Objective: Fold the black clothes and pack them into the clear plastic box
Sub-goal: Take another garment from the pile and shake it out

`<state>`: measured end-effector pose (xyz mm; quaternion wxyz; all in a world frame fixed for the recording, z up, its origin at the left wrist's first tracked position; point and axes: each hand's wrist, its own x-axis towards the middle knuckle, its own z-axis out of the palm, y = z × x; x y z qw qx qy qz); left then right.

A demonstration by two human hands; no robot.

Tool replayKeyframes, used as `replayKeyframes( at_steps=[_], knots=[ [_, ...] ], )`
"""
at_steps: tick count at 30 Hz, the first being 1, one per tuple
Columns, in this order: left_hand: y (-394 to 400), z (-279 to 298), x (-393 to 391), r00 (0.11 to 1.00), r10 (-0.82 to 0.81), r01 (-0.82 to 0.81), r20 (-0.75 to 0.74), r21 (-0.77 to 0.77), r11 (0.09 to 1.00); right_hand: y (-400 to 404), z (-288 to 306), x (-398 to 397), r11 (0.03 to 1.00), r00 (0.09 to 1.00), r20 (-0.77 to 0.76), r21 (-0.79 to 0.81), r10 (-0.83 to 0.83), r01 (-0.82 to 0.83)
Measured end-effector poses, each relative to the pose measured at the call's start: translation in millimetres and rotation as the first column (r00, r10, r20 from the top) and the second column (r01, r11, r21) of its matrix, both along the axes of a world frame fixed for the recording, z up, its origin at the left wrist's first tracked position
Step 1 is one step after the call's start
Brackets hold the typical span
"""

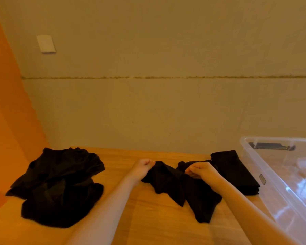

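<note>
Left hand: the left hand (143, 167) is raised a little over the table, at about 6 o'clock of the picture, slightly left of the middle. The fingers are curled into a fist and they pinch the upper left corner of the black garment. The knuckles point to 12 o'clock.
Left arm: the bare forearm comes in from the bottom edge, near 7 o'clock, and goes up toward 1 o'clock until the wrist.
Right hand: the right hand (202, 169) is at the same height, just right of the middle. Its fingers are also curled, and finger and thumb pinch the upper right corner of the same cloth. The knuckles point to 10 o'clock.
Right arm: the bare forearm enters from the corner at 5 o'clock and goes up toward 11 o'clock.
Black garment: the black garment (182, 190) hangs between the two hands, sagging in the middle. Its lower part lies in loose folds on the table.
Pile: a loose pile of black clothes (60, 184) lies on the table at 8 o'clock, well apart from the left hand.
Folded piece: a folded black cloth (235, 167) lies flat at 4 o'clock, just beside the box and partly behind the right hand.
Box: the clear plastic box (281, 174) stands at the right edge, at 4 o'clock, with no lid on it. I cannot tell if there is cloth inside.
Table: the wooden table (148, 218) carries all these things.
Wall: a pale wall (166, 103) is behind, with a white switch plate (46, 44) at 10 o'clock.
</note>
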<state>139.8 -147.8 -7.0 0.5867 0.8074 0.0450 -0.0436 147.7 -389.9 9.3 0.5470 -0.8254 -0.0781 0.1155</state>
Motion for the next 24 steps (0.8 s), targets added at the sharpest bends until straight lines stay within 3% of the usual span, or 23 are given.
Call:
replayKeyframes(
  at_steps=[2,5,9,11,17,19,21,24],
  knots=[
    [-5,18,-2,0.999,0.019,-0.019,0.034,-0.026,0.999,6,11,-4,1.000,0.999,0.050,0.031,-0.003,0.001],
    [-24,55,-3,0.996,-0.043,0.043,0.080,0.004,0.999,33,38,-13,0.987,0.988,0.087,0.094,0.126,-0.134],
    [-36,113,-9,0.969,-0.177,0.157,0.174,0.124,0.980,57,77,-19,0.979,0.940,0.274,-0.091,0.201,-0.182],
    [-28,143,-15,0.950,-0.227,0.194,0.214,0.167,0.967,50,96,-18,0.986,0.941,0.295,-0.036,0.166,-0.163],
    [-10,227,-35,0.904,-0.423,0.344,0.067,0.475,0.810,16,161,-11,0.977,0.922,0.326,-0.032,0.208,-0.210],
    [-9,247,-41,0.911,-0.388,0.306,0.136,0.405,0.862,7,181,-14,0.976,0.906,0.368,-0.023,0.209,-0.216],
    [-8,262,-44,0.924,-0.264,0.209,0.275,0.213,0.954,-2,197,-16,0.966,0.891,0.379,-0.028,0.249,-0.257],
    [-17,278,-48,0.909,-0.156,0.181,0.387,-0.028,0.983,-1,223,-24,0.929,0.868,0.347,-0.031,0.355,-0.368]
  ],
)
